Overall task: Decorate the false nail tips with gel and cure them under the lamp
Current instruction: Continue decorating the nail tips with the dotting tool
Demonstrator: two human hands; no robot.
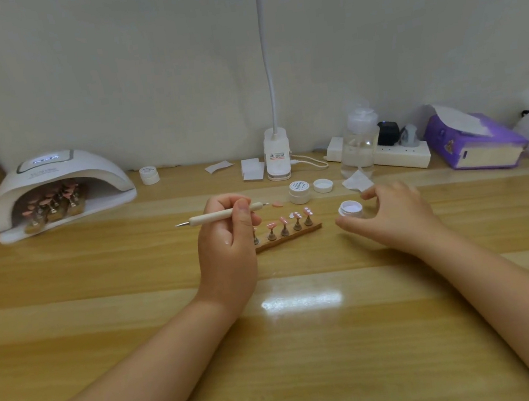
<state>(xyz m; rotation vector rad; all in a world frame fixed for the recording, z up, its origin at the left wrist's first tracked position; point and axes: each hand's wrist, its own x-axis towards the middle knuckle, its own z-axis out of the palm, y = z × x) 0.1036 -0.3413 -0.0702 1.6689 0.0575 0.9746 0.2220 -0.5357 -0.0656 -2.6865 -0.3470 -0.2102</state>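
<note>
Wooden dotting tool (221,214) in left hand (227,235) — right hand (391,214) loosely cupped around gel pot (350,208).

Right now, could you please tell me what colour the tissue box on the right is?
The tissue box is purple, with white tissue showing on top; head view.

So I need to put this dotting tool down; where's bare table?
Free: the wood between the curing lamp and left hand, and the near table between both forearms. Crowded: around the nail stand, open gel pot and right hand.
</note>
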